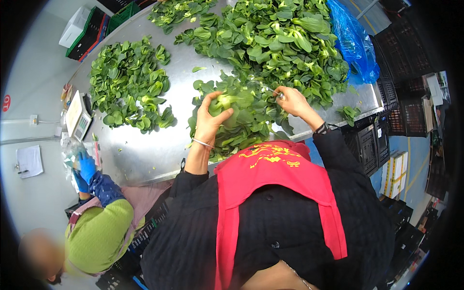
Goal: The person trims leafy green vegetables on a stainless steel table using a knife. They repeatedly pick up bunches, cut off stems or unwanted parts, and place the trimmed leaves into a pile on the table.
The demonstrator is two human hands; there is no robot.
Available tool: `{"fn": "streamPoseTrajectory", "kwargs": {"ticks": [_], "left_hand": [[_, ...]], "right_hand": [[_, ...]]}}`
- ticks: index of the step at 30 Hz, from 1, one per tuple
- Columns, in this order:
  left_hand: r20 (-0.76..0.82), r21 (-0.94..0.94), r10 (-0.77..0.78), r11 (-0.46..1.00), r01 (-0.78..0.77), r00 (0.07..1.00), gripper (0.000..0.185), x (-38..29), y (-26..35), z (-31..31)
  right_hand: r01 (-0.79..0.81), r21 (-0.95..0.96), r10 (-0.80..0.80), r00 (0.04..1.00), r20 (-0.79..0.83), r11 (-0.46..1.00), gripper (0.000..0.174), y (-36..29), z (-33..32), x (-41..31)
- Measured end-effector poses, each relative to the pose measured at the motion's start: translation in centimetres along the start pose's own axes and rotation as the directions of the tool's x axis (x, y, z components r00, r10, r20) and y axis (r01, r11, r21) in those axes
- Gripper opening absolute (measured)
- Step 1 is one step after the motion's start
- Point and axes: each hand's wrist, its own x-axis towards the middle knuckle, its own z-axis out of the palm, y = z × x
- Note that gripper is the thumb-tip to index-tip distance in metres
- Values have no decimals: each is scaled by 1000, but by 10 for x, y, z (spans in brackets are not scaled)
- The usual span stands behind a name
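My left hand holds a head of bok choy between thumb and fingers, its pale base towards the palm. In my right hand is a small knife, its thin blade pointing left towards the leaves. Below both hands, loose bok choy leaves cover the table's near edge. Beyond them rises a large heap of bok choy. A separate pile of bok choy heads lies to the left on the metal table.
A digital scale stands at the table's left edge. Beside it a person in blue gloves handles clear plastic. A blue plastic bag lies at the right edge, with black crates below. Stacked crates stand at the far left.
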Motion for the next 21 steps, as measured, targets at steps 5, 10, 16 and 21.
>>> {"fn": "streamPoseTrajectory", "kwargs": {"ticks": [5, 10, 16, 21], "left_hand": [[73, 0, 47, 999, -47, 996, 52, 4, -2, 1], [65, 174, 166, 969, -175, 984, 49, 8, -8, 4], [80, 315, 266, 908, -278, 961, 48, 6, -16, 5], [54, 347, 149, 924, -158, 987, 48, 5, -22, -10]], "right_hand": [[-152, 701, 61, 986, 152, 697, 17, -23, 8, -3], [361, 459, -226, 919, -323, 812, 23, -74, 3, -3], [407, 313, -388, 913, -124, 858, 38, -100, -5, 1], [335, 214, -349, 937, 30, 917, 19, -96, 11, 9]]}}
